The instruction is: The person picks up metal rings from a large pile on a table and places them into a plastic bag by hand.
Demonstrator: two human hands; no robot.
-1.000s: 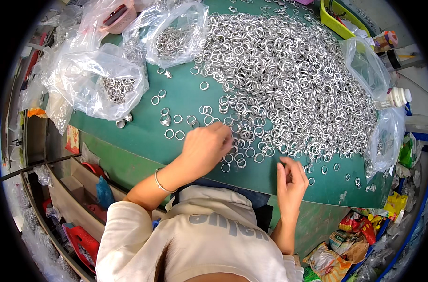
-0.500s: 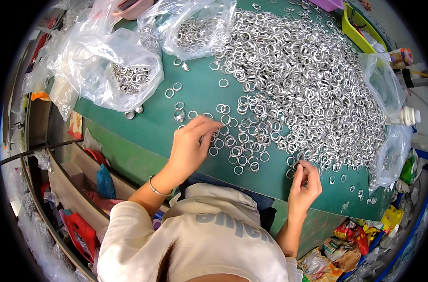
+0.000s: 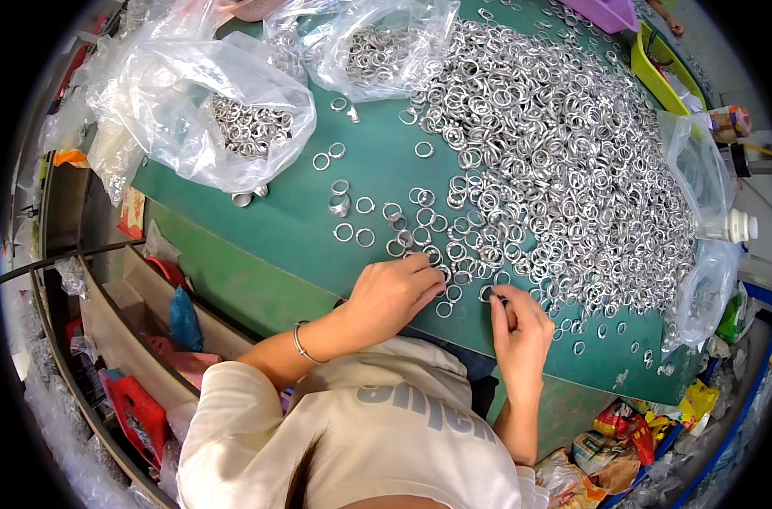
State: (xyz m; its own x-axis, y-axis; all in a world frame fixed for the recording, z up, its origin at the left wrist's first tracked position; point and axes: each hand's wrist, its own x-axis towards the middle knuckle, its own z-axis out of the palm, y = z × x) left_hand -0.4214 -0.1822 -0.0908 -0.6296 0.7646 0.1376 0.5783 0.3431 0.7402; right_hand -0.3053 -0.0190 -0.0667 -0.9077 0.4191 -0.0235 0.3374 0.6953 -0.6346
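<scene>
Silver metal rings (image 3: 564,153) lie in a large heap on the green table (image 3: 276,229), with a thinner scatter of rings (image 3: 454,246) spreading toward me. My left hand (image 3: 390,297) is at the near edge of that scatter, its fingers bent and pressed together over a few rings. Whether anything is between those fingertips is hidden. To its right, my right hand (image 3: 522,335) pinches a ring (image 3: 486,293) between thumb and fingers, low over the table. Several separate rings (image 3: 343,232) lie left of the scatter, some side by side.
Clear plastic bags holding rings, one nearer (image 3: 301,153) and one farther (image 3: 386,13), stand at the back left. A yellow-green basket (image 3: 657,76) and a purple basket (image 3: 602,13) sit far right, above a white-capped bottle (image 3: 738,226). Drawers (image 3: 140,314) flank the table's left.
My left hand has moved right and nearer to me, and my right hand has shifted left, bringing the two closer together. The view has shifted slightly.
</scene>
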